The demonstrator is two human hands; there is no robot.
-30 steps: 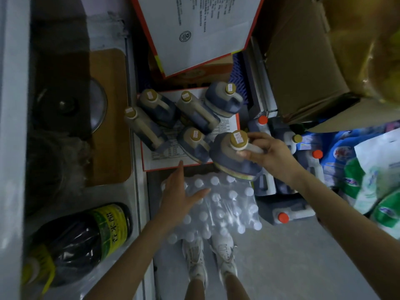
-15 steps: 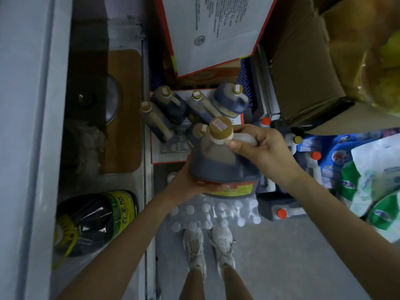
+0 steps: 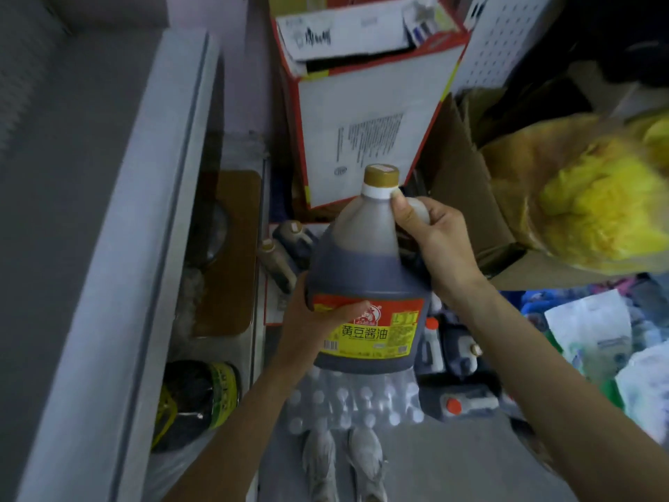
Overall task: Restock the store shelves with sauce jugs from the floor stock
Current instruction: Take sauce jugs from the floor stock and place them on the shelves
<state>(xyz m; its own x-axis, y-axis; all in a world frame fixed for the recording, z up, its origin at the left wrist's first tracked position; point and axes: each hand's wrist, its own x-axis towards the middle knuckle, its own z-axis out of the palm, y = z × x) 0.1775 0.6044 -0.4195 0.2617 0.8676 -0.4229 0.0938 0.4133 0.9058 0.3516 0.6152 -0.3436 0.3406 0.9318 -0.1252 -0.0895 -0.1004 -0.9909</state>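
A large dark sauce jug (image 3: 365, 273) with a gold cap and a red-and-yellow label is held upright in mid-air at the centre of the head view. My right hand (image 3: 434, 240) grips its handle near the neck. My left hand (image 3: 311, 320) holds its lower left side, with the thumb across the label. More gold-capped sauce jugs (image 3: 286, 248) lie on the floor behind it, mostly hidden by the raised jug. A grey shelf edge (image 3: 137, 219) runs along the left.
A white-and-red carton (image 3: 365, 114) stands behind the jug and an open brown box (image 3: 467, 197) sits to its right. A shrink-wrapped pack of water bottles (image 3: 362, 396) lies by my feet. Orange-capped jugs (image 3: 459, 403) and plastic bags (image 3: 597, 338) crowd the right floor. A dark oil bottle (image 3: 195, 396) lies on the low shelf.
The jug has been lifted off the floor stock and turned upright. My left hand left the water pack and took hold of the jug's side. My view has tilted up.
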